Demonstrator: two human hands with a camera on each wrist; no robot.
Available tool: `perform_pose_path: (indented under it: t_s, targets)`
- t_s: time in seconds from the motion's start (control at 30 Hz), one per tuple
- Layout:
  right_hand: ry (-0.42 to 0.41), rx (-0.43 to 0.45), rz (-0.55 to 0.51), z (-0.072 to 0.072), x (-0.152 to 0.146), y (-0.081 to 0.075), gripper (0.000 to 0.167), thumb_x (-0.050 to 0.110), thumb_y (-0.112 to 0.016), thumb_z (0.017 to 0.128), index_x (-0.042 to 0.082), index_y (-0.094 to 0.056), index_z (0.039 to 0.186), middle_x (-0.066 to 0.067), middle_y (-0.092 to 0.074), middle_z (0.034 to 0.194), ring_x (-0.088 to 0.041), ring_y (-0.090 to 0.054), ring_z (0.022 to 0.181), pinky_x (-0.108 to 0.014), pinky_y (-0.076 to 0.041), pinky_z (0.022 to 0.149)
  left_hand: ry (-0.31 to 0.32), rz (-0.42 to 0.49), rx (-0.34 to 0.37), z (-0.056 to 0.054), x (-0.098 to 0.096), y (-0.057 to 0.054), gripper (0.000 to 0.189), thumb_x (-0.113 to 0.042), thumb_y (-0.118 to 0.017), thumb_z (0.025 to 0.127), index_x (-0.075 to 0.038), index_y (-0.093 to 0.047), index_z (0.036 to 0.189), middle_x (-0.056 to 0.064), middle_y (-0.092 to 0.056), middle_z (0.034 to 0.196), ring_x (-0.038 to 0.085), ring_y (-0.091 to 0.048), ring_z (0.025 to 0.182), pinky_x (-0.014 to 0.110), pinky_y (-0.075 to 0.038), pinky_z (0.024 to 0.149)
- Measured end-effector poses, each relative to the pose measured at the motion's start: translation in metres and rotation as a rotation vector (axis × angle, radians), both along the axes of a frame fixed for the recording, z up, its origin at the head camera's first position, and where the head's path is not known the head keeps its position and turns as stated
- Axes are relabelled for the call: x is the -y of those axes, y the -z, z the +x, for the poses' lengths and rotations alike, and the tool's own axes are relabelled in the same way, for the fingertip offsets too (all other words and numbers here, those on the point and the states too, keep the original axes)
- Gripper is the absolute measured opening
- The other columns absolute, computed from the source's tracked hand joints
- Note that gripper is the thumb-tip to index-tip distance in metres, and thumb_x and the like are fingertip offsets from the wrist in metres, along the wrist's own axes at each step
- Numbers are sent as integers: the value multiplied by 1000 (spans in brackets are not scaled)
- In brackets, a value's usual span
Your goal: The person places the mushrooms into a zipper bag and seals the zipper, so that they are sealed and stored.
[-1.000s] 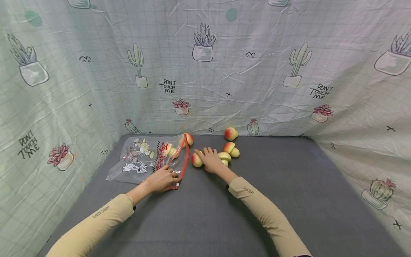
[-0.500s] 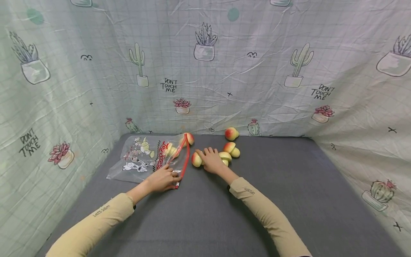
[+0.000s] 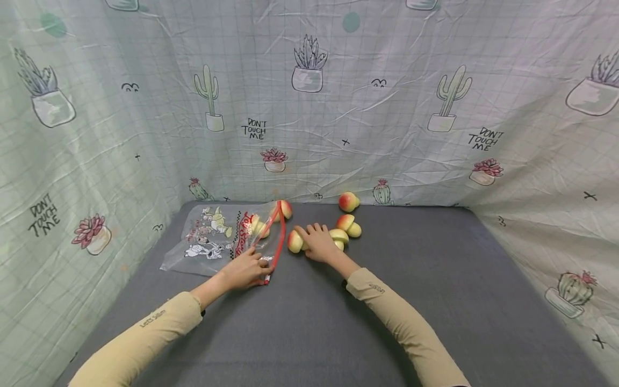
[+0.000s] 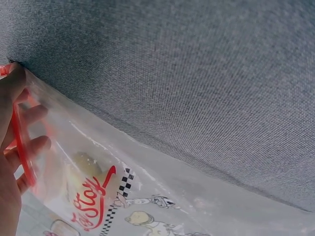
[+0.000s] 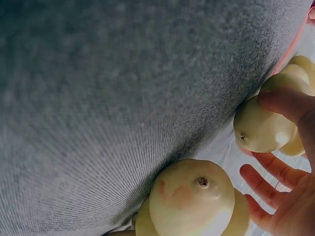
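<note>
Apparent bagging step: right hand gripping toy mushroom.
Left hand holds clear bag at right edge; next move likely calls for leftward lift.

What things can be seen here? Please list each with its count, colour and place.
bag: one, clear with red edging and lettering, on the left of the table
covered mushroom piece: one, mostly pale yellow, seen through the bag
corner mushroom piece: one, yellow and red, at the bag's far corner; inside or behind, I cannot tell
held mushroom piece: one, yellow and red, in the right hand
loose mushroom pieces: three, yellow, two showing red, right of that hand
table: one, dark grey, below the bag
curtain: one, pale with printed plants, behind and beside the table
sleeves: two, beige, on the forearms
left hand: one, gripping the bag's red edge
right hand: one, pinching the held mushroom piece
</note>
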State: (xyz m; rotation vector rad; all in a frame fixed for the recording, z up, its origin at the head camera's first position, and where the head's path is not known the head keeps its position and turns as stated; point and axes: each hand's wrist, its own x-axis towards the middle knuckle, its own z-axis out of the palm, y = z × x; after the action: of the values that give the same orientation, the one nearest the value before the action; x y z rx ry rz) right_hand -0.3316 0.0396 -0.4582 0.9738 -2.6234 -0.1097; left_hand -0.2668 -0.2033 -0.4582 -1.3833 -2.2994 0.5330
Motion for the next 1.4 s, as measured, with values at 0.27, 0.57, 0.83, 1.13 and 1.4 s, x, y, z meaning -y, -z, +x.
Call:
perform_pose_path:
  t_s: [0.27, 0.57, 0.83, 1.13, 1.4]
  targets:
    - [-9, 28, -19, 4, 4, 0, 67, 31, -67, 75, 20, -35, 133, -5, -54, 95, -22, -49, 84, -33, -35, 68, -10, 1, -5, 2, -1, -1, 37, -47, -62, 73, -24, -65, 102, -7, -63, 85, 17, -53, 75, 36, -35, 73]
    - [1, 59, -37, 5, 9, 0, 67, 32, -67, 75, 21, -34, 133, -5, -53, 97, -21, -50, 87, -33, -36, 70, -22, -13, -8, 1, -3, 1, 37, -47, -61, 74, -24, -65, 102, -7, -62, 84, 17, -53, 75, 36, -35, 74]
    - [-19, 63, -38, 5, 15, -5, 67, 30, -65, 75, 20, -33, 134, -6, -52, 96, -21, -49, 85, -33, -36, 69, -25, -22, -20, 2, -2, -1, 35, -47, -61, 75, -25, -65, 102, -8, -62, 84, 16, -52, 74, 36, -35, 74]
    - [-23, 40, -42, 6, 29, -5, 68, 31, -65, 76, 18, -33, 135, -5, -54, 98, -22, -51, 85, -33, -37, 69, -34, -29, -14, 4, -3, -3, 35, -47, -60, 76, -24, -65, 103, -7, -63, 87, 17, -53, 74, 37, -36, 75]
    - [-1, 41, -33, 5, 40, -5, 62, 33, -62, 79, 17, -35, 132, -4, -55, 107, -22, -51, 94, -37, -40, 76, -42, -27, 17, 5, -3, -3, 34, -44, -60, 78, -23, -65, 104, -6, -64, 89, 17, -53, 77, 39, -38, 78]
